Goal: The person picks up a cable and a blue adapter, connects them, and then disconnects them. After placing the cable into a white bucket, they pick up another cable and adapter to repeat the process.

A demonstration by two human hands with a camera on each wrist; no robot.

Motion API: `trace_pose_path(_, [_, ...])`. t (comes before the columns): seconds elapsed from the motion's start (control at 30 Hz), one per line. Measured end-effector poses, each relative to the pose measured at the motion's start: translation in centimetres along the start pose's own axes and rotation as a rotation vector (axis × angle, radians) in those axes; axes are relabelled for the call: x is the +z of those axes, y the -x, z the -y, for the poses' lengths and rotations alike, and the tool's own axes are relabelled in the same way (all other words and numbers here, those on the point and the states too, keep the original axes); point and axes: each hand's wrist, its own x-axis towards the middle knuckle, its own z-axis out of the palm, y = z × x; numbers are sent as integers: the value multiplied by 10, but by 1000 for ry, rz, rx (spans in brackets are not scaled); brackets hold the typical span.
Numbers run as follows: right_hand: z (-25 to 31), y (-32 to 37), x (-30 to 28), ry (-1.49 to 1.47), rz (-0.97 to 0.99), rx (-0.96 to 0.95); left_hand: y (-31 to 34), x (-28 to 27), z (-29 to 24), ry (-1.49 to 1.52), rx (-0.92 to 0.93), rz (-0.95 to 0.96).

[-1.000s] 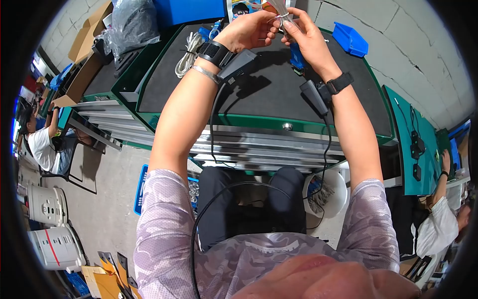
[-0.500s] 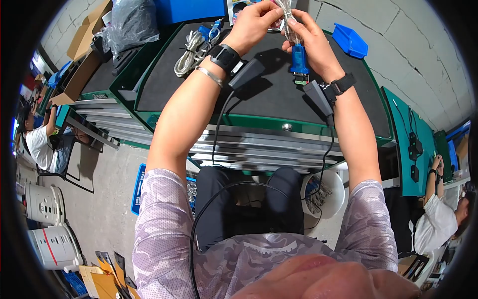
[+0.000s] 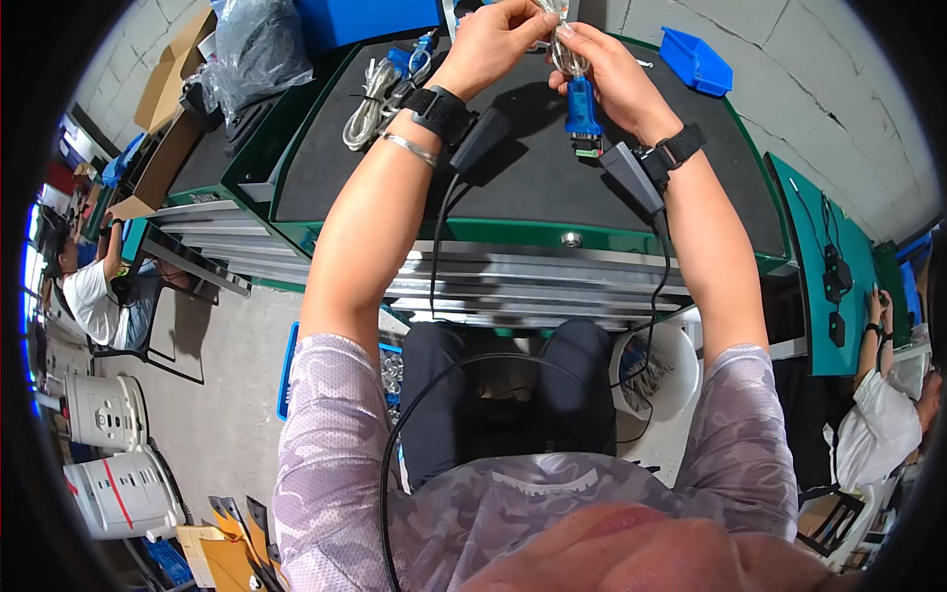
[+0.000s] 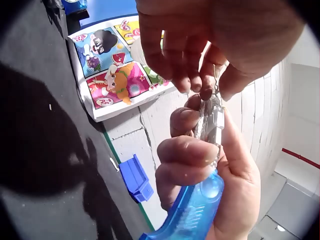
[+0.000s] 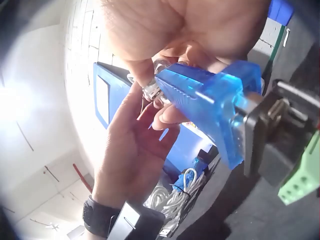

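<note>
My right hand (image 3: 621,84) grips a bundled clear-jacketed cable (image 3: 567,57) above the far part of the dark mat (image 3: 513,192). From that bundle hangs a translucent blue adapter plug (image 3: 583,109), with a green terminal block (image 5: 302,172) at its end. My left hand (image 3: 495,44) is at the top of the bundle, its thumb and fingertips pinching a thin wire tie (image 4: 216,75). A metal USB end (image 5: 151,91) shows beside the right fingers. Left on the mat lies another coiled cable (image 3: 371,107) with a blue plug.
A blue bin (image 3: 695,61) stands at the mat's back right, and a cartoon-printed box (image 4: 117,70) at the back. On the left are a plastic bag (image 3: 258,49) and an open carton (image 3: 170,74). A white bucket (image 3: 681,380) with cables stands below the drawers. Other people sit left and right.
The right hand turned and lowered the bundle, so the blue plug now hangs in full view below it. Both hands stay together at the cable's top, fingers working at the tie.
</note>
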Motion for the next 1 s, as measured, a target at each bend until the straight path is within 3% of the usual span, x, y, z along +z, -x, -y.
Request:
trace_pose_path(0.37, [-6,-2,-7,-159,88,166,0,-2,7,-2,91,14])
trace_pose_path(0.43, [-9,-3,-11,-221,120,201,-1,-5,3,-232,190,33])
trace_pose_path(0.57, [-10,-5,-9,-169,156,185,2,-4,2,-71,42,23])
trace_pose_path(0.67, [4,4,3,-93,181,46,-1,-5,10,10,9,-151])
trace_pose_path(0.7, [4,2,0,-90,188,43,-4,-8,19,6,12,-158])
trace_pose_path(0.77, [-4,-4,-4,2,10,47,-14,-16,36,301,-157,-84])
trace_pose_path(0.83, [-12,-7,-5,106,-3,-38,-14,-18,36,362,-141,-93])
trace_pose_path(0.9, [-20,-7,1,607,-224,-472,-13,-19,35,447,-258,-31])
trace_pose_path(0.97, [-16,-9,3,573,-294,-514,-7,-16,30,427,-276,-3])
trace_pose_path(1.0, [-1,-5,6,779,-288,-648,-4,-15,28,405,-296,22])
